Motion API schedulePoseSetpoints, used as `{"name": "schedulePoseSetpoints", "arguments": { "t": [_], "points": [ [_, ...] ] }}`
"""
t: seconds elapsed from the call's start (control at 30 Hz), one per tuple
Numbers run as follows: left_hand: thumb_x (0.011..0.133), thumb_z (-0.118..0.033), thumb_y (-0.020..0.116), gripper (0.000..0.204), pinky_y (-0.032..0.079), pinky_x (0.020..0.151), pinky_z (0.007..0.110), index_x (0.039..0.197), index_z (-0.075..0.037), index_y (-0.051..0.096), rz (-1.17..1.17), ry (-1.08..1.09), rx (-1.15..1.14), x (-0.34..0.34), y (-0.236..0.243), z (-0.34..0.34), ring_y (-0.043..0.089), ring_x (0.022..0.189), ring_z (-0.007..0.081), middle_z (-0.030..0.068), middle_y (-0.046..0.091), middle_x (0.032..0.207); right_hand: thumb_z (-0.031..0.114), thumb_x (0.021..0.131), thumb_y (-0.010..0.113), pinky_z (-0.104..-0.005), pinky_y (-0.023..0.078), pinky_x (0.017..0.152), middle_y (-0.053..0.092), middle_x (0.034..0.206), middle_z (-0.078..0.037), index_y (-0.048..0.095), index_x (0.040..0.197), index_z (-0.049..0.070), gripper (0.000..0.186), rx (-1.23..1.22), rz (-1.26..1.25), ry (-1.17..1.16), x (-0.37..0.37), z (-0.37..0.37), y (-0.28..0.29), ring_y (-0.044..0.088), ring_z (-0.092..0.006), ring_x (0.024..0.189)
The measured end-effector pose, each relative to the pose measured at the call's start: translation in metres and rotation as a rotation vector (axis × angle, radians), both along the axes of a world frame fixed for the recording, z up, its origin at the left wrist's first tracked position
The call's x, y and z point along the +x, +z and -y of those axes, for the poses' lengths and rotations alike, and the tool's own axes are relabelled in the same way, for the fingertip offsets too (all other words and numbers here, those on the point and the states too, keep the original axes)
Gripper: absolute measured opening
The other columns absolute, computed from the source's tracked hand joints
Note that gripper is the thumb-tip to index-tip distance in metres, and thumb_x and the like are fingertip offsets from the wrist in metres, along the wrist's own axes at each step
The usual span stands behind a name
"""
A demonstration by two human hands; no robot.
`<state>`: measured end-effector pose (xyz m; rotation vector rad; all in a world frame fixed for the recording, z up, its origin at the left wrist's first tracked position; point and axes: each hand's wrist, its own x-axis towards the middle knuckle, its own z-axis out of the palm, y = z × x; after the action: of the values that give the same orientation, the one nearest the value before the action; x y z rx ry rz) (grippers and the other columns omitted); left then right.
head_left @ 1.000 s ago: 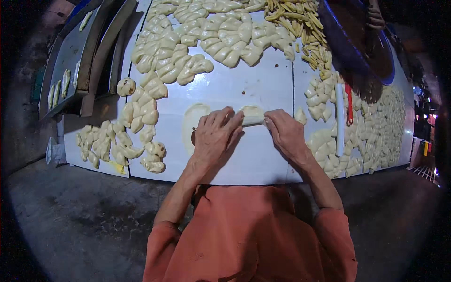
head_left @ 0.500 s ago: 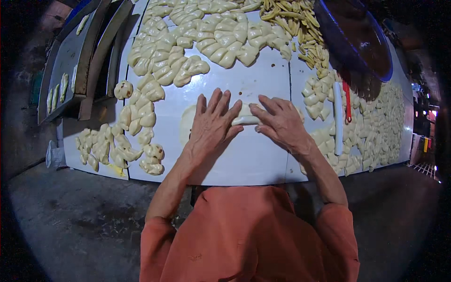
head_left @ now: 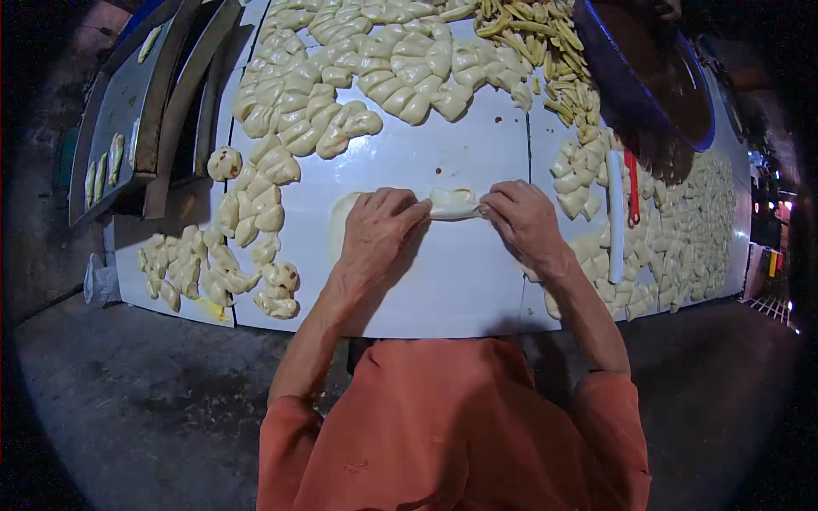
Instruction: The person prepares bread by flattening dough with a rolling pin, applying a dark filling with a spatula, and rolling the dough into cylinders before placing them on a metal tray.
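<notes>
A short roll of pale dough (head_left: 453,204) lies on the white tabletop (head_left: 426,298) between my hands. My left hand (head_left: 379,228) is curled, its thumb and fingers closed on the roll's left end. The other end is pinched by the fingers of my right hand (head_left: 521,217). Beneath and left of my left hand a thin flattened sheet of dough (head_left: 337,230) shows; my hand covers part of it, so I cannot tell whether it joins the roll.
Many dough pieces (head_left: 405,72) cover the far side, with more dough (head_left: 694,221) at right. Yellowish cut strips (head_left: 554,51) lie beside a blue-rimmed tub (head_left: 656,77). A white rod (head_left: 614,217) and red-handled tool (head_left: 630,187) rest at right. Metal trays (head_left: 128,119) stand left.
My fingers were spread flat over the dough. Now they are curled in around its two ends, the hands have drawn slightly nearer me, and more of the roll shows between them.
</notes>
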<state>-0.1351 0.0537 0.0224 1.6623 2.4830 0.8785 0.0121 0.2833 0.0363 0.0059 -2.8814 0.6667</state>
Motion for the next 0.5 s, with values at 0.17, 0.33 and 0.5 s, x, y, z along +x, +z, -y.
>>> {"name": "schedulePoseSetpoints", "arguments": {
  "t": [0.17,0.33,0.5],
  "points": [
    [0.089,-0.016,0.072,0.027,0.048,0.078,0.040,0.116,-0.014,0.071,0.084,0.012,-0.010,0.012,0.013,-0.003,0.063,0.094,0.0238,0.0045,0.065,0.103,0.024,0.091,0.071,-0.0422,0.051,0.076,0.069,0.102,-0.008,0.070,0.112,0.008,0.026,0.049,0.003,0.054,0.006,0.006,0.008,0.065,-0.0275,0.093],
    [0.090,-0.016,0.071,0.030,0.047,0.077,0.040,0.119,-0.013,0.070,0.022,0.135,-0.019,0.013,0.009,-0.012,0.063,0.091,0.0238,0.0052,0.065,0.106,0.017,0.088,0.074,-0.0405,0.053,0.074,0.068,0.102,-0.007,0.068,0.118,0.009,0.032,0.024,-0.104,-0.047,-0.004,0.006,-0.001,0.066,-0.0265,0.087],
    [0.087,-0.013,0.074,0.028,0.049,0.072,0.042,0.116,-0.012,0.072,-0.004,0.095,-0.010,0.017,0.007,-0.015,0.064,0.088,0.0270,0.0095,0.068,0.104,0.013,0.088,0.071,-0.0415,0.054,0.076,0.068,0.102,-0.009,0.067,0.119,0.007,0.032,0.057,-0.019,0.038,0.000,0.007,-0.004,0.066,-0.0288,0.089]
  ]
}}
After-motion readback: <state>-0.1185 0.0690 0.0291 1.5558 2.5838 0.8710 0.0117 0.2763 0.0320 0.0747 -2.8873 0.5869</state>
